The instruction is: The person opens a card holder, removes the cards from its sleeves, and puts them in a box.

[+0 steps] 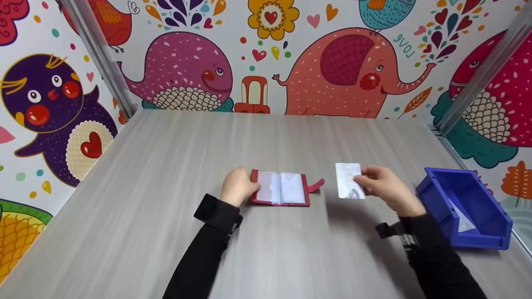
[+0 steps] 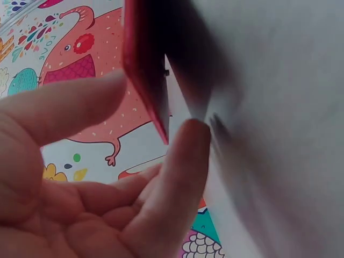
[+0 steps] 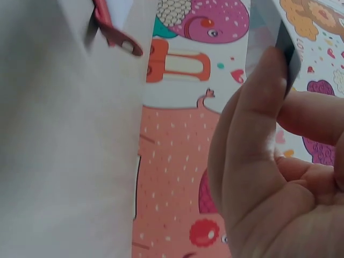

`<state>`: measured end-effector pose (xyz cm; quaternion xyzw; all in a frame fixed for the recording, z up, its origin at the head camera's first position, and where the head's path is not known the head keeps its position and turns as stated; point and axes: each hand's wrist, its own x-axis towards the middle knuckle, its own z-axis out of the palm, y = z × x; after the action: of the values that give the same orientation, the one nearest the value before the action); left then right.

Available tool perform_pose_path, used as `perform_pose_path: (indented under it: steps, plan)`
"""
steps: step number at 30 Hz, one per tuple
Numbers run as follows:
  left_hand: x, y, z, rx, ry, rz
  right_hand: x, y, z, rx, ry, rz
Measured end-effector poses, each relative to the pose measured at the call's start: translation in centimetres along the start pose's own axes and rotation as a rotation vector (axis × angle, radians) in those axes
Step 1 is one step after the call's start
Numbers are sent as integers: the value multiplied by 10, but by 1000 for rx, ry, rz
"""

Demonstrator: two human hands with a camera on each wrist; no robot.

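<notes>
Black sleeves nearest; left hand pinches red wallet at its nine-o'clock edge; right hand grips white card at the wallet's three o'clock, surface between.

Passable across the bare tabletop at the left of the head view, and along its far strip, up to the patterned wall. Blocked at centre by the left hand on the left edge of the red card holder. Narrower between its strap and the white card in the right hand (held above the surface, judging by the shadow). Barred at lower right by the right sleeve and blue bin.
</notes>
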<state>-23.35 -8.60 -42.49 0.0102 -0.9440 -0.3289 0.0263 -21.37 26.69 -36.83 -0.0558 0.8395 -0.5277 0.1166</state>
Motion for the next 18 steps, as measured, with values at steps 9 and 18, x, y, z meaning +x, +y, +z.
perform_pose_path:
  steps: [9, 18]
  plan:
    - [-1, 1, 6, 66, 6, 85, -27, 16, -37, -36, 48, 47]
    - [-1, 2, 7, 88, 4, 90, -56, 23, -72, -24, 70, 86]
